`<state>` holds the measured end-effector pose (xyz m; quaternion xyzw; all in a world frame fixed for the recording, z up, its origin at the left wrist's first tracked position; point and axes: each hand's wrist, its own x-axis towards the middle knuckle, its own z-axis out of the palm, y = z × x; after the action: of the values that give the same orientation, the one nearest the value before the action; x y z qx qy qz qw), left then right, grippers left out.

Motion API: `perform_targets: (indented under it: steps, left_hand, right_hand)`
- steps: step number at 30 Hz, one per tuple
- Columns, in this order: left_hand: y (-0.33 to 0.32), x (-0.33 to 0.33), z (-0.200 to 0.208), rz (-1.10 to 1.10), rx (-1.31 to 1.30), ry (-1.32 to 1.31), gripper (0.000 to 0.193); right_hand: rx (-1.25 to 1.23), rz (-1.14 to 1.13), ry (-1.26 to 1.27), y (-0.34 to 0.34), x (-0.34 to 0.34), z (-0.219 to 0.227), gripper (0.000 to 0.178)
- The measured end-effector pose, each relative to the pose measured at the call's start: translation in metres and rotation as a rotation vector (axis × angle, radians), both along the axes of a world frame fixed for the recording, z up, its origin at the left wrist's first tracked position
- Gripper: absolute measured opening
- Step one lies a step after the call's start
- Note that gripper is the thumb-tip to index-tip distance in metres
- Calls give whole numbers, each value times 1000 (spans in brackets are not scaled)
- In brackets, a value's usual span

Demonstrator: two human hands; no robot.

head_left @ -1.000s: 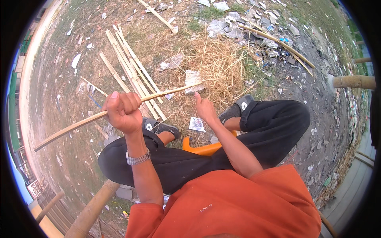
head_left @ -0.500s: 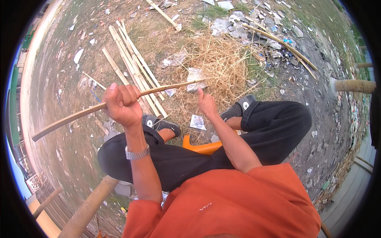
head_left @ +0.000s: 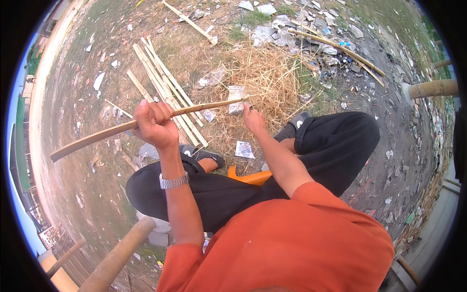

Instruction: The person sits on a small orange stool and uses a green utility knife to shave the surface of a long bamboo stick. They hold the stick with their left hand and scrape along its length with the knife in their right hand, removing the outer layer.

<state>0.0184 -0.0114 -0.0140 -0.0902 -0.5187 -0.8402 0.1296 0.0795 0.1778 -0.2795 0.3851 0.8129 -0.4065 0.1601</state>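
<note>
A long split bamboo strip (head_left: 107, 134) runs slantwise across the view, its wide end at the left and its thin end over the straw. My left hand (head_left: 156, 124) is closed round it left of its middle, with a metal-banded watch on that wrist. At the strip's thin far end is my right hand (head_left: 254, 120), fingers curled and thumb side up. Whatever lies in those fingers is too small to make out. Beneath that end spreads a heap of straw-like shavings (head_left: 272, 78).
Several bamboo strips (head_left: 165, 82) lie on the ground ahead to the left. A bamboo piece (head_left: 189, 22) and a longer pole (head_left: 335, 46) lie farther off near scattered rubbish (head_left: 282, 29). An orange plastic piece (head_left: 250, 178) shows between my legs. Bamboo posts (head_left: 116, 255) stand at lower left.
My right hand has risen slightly toward the strip's thin end, its fingers more curled now. The left hand and strip have shifted slightly right in the view, along with the whole scene.
</note>
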Motion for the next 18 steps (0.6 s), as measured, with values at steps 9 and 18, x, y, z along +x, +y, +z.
perform_targets:
  steps: [9,18]
  left_hand:
    - [1,-1,-1,43,23,-44,44]
    - [12,9,3,-81,23,63,39]
  right_hand:
    - [14,9,-17,4,-2,-3,79]
    - [76,93,-138,31,-5,-41,77]
